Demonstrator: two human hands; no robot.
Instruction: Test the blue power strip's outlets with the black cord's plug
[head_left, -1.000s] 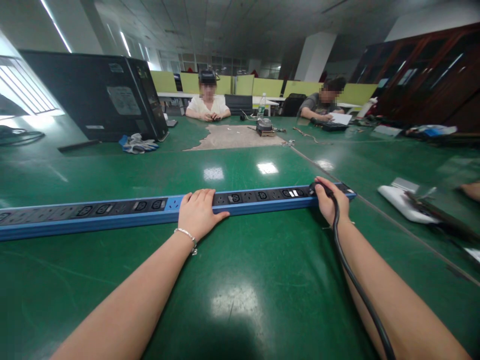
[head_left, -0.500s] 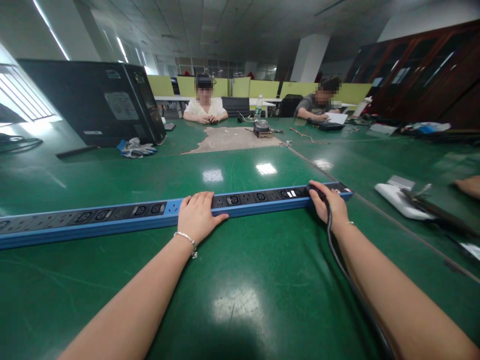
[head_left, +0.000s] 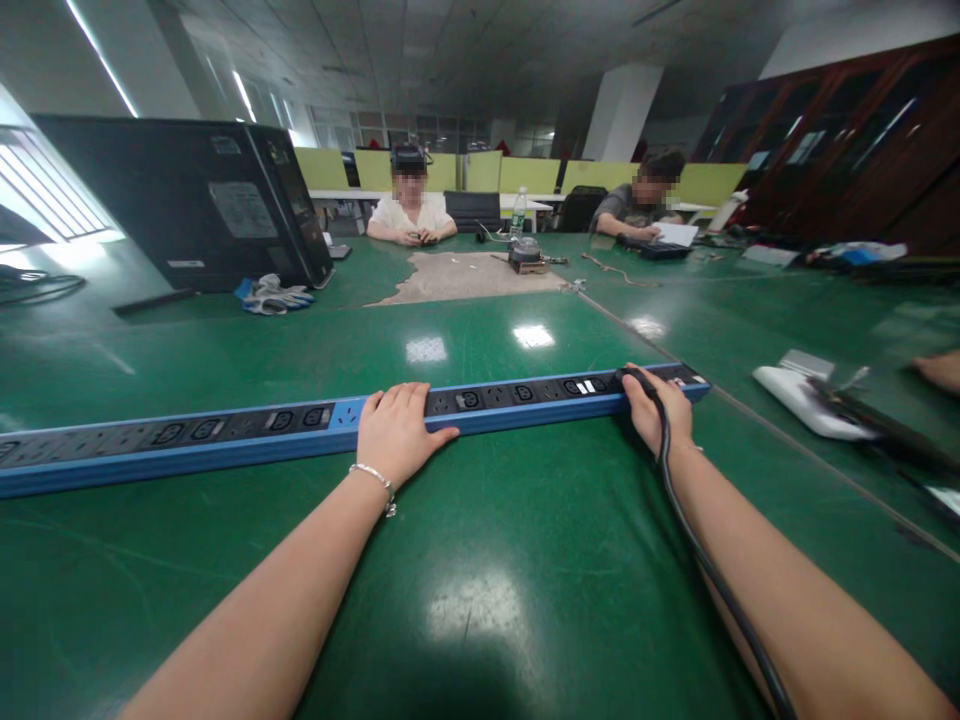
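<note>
Socket strip is being clasped from above by the left hand; near its right end, black plug is being gripped by the right hand.

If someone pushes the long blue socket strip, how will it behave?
The socket strip is probably stiff, as it runs straight. Its flat side suggests it will not roll, but it may slide on the shiny green table.

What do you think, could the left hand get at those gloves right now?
Probably yes, perhaps with a lean: the left hand sits on the power strip, and only tabletop shows between it and the gloves.
</note>
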